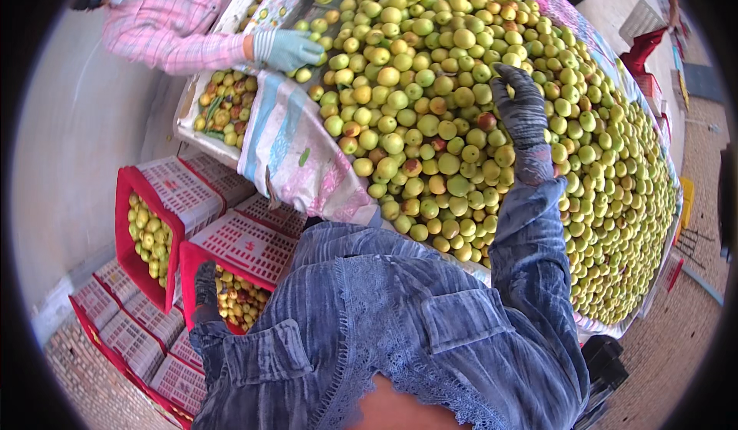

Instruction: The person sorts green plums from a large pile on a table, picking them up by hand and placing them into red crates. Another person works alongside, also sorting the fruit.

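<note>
A broad heap of green-yellow jujube-like fruits point(426, 124) covers the cloth-lined table before me. My right hand point(520, 104), in a dark grey glove, is on the heap, its fingers curled over; a green fruit shows by the fingertips, but whether it is held I cannot tell. My left hand point(206, 286), gloved too, is low on the left at the red rim of a plastic crate point(242, 245) with reddish-brown and yellow fruits point(239, 300) inside. What its fingers do is hidden. Some reddish fruits point(486, 121) lie among the green ones near my right hand.
A co-worker in a pink checked shirt point(173, 32) reaches a pale-gloved hand point(288, 49) to the heap's left edge. A white tray point(185, 119) holds browner fruits. Patterned cloth point(305, 159) hangs over the near edge. Other red-rimmed crates point(179, 190) stand lower left; another person point(646, 49) is far right.
</note>
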A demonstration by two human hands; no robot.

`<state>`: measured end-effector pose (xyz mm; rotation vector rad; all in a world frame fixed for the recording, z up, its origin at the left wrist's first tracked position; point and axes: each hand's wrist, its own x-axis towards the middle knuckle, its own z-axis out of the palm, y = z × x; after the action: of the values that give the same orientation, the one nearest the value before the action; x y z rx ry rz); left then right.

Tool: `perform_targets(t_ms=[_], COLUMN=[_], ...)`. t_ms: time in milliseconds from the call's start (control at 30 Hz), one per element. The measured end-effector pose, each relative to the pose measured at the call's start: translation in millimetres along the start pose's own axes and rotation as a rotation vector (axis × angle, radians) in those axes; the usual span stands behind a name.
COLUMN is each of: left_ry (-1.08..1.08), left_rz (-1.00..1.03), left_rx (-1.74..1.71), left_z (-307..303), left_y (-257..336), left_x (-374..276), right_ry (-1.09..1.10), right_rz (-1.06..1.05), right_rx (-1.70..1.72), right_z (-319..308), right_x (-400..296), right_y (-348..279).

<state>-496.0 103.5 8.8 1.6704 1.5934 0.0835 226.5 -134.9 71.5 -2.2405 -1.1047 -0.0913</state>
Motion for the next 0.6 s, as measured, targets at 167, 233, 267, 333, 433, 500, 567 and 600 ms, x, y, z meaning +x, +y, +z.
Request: perform_targets(t_ms=[167, 233, 267, 333, 433, 500, 567, 600], left_ry=[0.165, 0.232, 0.305, 0.524, 0.575, 0.369, 0.137, 0.044], left_rz=[-0.371, -0.454, -0.451, -0.231, 0.391, 0.511, 0.71, 1.027], left_rx=[0.514, 0.675, 0.725, 0.733, 0.489, 0.156, 0.017, -0.011], left_z=[-17.4, -12.6, -9.0, 1.8, 36.5, 88.8, 151.7, 180.0], left_y=[-113.6, -125.7, -120.1, -82.8, 31.0, 125.1, 213.0, 251.3], left_x=[-74.7, -81.5, -77.5, -54.1, 8.0, 38.3, 51.8, 57.8], right_ry=[-0.44, -0.612, -0.613, -0.615, -0.687, -0.69, -0.654, -0.656], right_rz=[-0.148, -0.121, -0.16, -0.231, -0.209, -0.18, -0.171, -0.15], right_rx=[-0.337, -0.551, -0.628, -0.658, -0.772, -0.774, -0.739, -0.683], right_z=[51.0, 64.0, 68.4, 74.5, 81.3, 82.5, 80.0, 77.8], right_x=[25.1, 31.7, 31.5, 31.0, 30.8, 30.5, 26.8, 23.8], right_y=[-33.8, -40.7, -43.1, -45.3, -47.5, -51.2, -56.8, -59.6])
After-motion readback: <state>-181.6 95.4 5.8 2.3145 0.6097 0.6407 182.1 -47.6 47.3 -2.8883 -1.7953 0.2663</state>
